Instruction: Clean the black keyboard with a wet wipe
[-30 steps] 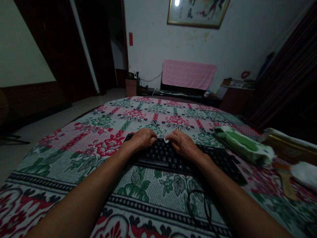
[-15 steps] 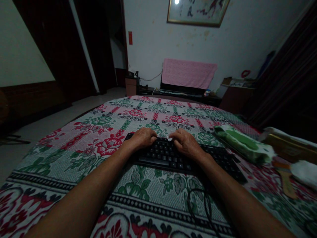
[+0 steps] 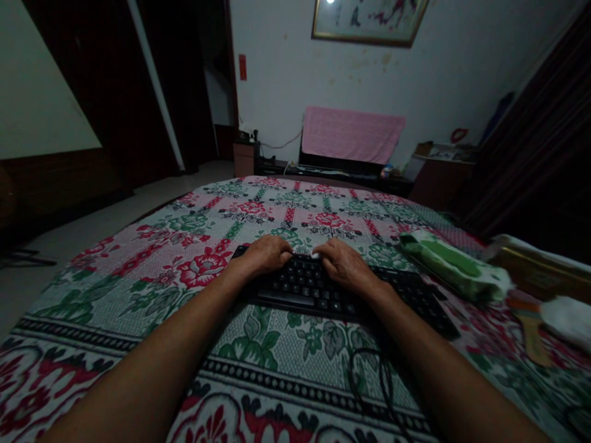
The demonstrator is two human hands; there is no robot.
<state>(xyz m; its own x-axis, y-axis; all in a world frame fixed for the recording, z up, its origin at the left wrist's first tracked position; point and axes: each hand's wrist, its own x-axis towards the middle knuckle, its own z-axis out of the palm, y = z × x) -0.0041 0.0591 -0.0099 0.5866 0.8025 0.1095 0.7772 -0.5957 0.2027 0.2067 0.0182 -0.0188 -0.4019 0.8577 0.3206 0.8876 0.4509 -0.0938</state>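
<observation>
A black keyboard (image 3: 295, 286) lies on the patterned bedspread, its space bar side towards me. Over its far left part, my left hand (image 3: 270, 253) is closed on the far edge, thumb near the top row of keys. My right hand (image 3: 344, 263) is closed too, pinching a small white wipe (image 3: 315, 255) against the keyboard's far edge; most of the wipe is hidden by the fingers. From beneath my right forearm the keyboard's number-pad end sticks out. A black cable (image 3: 369, 375) lies loosely coiled on the near side.
To the right lie a green and white wipes pack (image 3: 457, 264), a wooden-handled brush (image 3: 533, 335), a white crumpled cloth (image 3: 567, 320) and a brownish-gold box (image 3: 538, 271). The bedspread (image 3: 249, 212) reaches towards a pink towel (image 3: 353, 135) draped by the far wall.
The white wipe has shifted slightly and shows less at my right fingertips. Both hands stay in nearly the same place on the keyboard.
</observation>
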